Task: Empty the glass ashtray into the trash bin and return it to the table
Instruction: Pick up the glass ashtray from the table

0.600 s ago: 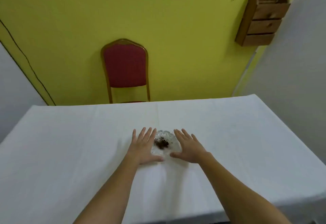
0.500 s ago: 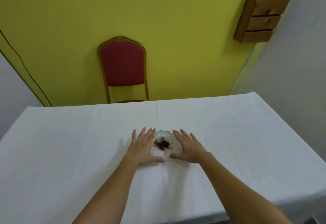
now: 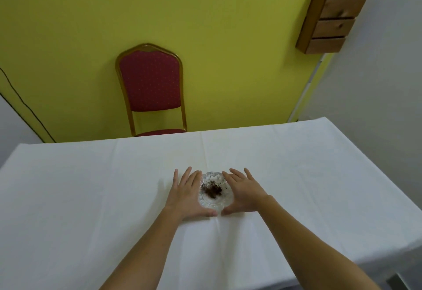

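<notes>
A clear cut-glass ashtray (image 3: 214,201) with a dark heap of ash (image 3: 212,191) in its middle sits on the white-clothed table (image 3: 91,198). My left hand (image 3: 186,194) lies against its left side, fingers straight and pointing away from me. Against its right side my right hand (image 3: 243,193) mirrors it. The two thumbs nearly meet at the ashtray's near edge. Neither hand has lifted the ashtray; it rests on the cloth. No trash bin is in view.
A red padded chair (image 3: 151,84) with a gold frame stands behind the table's far edge against the yellow wall. A wooden drawer box (image 3: 331,15) hangs on the wall at upper right. A grey wall runs close along the right side.
My thumbs have drawn slightly closer together at the ashtray's near edge. The view has shifted a little; the ashtray has not moved.
</notes>
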A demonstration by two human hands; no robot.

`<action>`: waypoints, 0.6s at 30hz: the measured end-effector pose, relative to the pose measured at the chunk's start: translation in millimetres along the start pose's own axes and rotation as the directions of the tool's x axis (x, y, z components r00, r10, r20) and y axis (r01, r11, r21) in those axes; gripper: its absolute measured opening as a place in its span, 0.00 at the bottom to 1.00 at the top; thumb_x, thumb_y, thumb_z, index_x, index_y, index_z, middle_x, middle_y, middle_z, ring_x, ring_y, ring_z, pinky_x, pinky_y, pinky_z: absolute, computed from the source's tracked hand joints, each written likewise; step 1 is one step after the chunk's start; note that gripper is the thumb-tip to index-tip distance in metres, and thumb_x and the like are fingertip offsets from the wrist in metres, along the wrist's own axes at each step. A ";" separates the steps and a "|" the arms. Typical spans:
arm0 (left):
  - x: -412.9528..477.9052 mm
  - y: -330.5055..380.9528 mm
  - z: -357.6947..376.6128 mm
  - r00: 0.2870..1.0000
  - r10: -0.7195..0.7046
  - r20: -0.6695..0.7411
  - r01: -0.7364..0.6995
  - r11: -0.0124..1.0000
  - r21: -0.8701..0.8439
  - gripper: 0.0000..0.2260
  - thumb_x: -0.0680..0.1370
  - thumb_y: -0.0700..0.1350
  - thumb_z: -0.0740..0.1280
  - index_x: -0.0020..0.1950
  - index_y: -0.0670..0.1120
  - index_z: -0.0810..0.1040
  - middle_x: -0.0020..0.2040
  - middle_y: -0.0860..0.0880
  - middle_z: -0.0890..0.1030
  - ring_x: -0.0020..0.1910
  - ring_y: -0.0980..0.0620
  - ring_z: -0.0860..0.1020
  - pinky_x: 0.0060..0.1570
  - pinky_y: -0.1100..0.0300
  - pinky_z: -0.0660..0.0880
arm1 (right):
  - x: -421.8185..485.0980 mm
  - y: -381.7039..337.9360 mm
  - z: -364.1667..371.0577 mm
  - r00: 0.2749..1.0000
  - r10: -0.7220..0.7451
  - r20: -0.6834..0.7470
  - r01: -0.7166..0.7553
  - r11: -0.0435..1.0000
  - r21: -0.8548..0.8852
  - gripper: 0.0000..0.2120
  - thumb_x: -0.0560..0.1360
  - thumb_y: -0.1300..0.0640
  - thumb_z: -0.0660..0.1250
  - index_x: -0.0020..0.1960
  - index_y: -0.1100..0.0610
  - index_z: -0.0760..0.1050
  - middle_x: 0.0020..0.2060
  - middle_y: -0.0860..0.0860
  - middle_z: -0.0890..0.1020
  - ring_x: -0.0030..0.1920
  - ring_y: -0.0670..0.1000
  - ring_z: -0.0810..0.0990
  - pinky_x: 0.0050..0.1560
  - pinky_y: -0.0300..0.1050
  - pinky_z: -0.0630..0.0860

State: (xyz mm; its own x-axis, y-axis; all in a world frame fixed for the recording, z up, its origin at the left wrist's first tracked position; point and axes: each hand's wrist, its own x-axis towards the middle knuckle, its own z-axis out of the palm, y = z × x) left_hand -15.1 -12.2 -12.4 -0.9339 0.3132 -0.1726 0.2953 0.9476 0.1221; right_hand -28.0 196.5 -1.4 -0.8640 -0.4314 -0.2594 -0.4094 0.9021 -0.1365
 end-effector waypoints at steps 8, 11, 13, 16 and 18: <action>4.4 -0.5 1.6 0.999 0.023 -0.037 -0.025 0.999 -0.039 0.59 0.54 0.78 0.56 0.76 0.45 0.55 0.77 0.50 0.59 0.79 0.48 0.46 0.75 0.42 0.35 | 0.8 -3.3 -4.0 1.000 0.020 -0.021 -0.018 0.998 0.062 0.56 0.62 0.34 0.74 0.78 0.57 0.51 0.76 0.51 0.63 0.79 0.53 0.49 0.77 0.59 0.38; 3.3 3.4 -2.0 0.998 0.047 -0.041 -0.047 0.999 -0.011 0.56 0.56 0.77 0.59 0.75 0.44 0.57 0.76 0.49 0.61 0.78 0.47 0.47 0.75 0.42 0.36 | -3.2 -2.6 -3.0 0.999 0.026 -0.034 -0.024 0.997 0.067 0.56 0.61 0.34 0.74 0.77 0.56 0.52 0.75 0.50 0.64 0.79 0.53 0.50 0.77 0.60 0.39; 2.1 9.0 -4.4 0.998 0.052 -0.039 -0.052 0.999 -0.007 0.54 0.58 0.76 0.63 0.74 0.44 0.58 0.75 0.48 0.62 0.78 0.46 0.47 0.75 0.41 0.36 | -8.0 -0.7 -2.3 0.999 0.031 -0.044 -0.028 0.998 0.064 0.55 0.61 0.34 0.74 0.77 0.55 0.52 0.75 0.50 0.64 0.79 0.53 0.50 0.77 0.61 0.39; 1.9 25.2 -11.4 0.998 0.052 -0.038 -0.052 0.999 0.001 0.54 0.59 0.74 0.66 0.75 0.44 0.56 0.75 0.45 0.59 0.78 0.43 0.45 0.74 0.40 0.36 | -22.3 8.2 -4.2 0.995 0.058 -0.080 -0.052 0.996 0.075 0.55 0.61 0.34 0.74 0.78 0.55 0.52 0.75 0.50 0.64 0.79 0.53 0.50 0.76 0.61 0.38; 4.2 41.0 -18.3 0.997 0.075 -0.036 -0.074 0.997 0.015 0.55 0.60 0.73 0.67 0.76 0.43 0.54 0.77 0.43 0.54 0.78 0.42 0.41 0.74 0.40 0.34 | -35.7 18.5 -8.5 0.991 0.083 -0.103 -0.076 0.995 0.071 0.56 0.62 0.33 0.74 0.78 0.55 0.51 0.76 0.51 0.63 0.79 0.53 0.50 0.76 0.61 0.38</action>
State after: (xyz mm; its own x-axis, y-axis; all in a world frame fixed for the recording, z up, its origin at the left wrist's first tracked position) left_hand -10.6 26.8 9.8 -0.9160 0.3805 -0.1273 0.3665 0.9226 0.1203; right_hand -7.2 228.7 13.5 -0.9207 -0.3513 -0.1700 -0.3205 0.9292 -0.1843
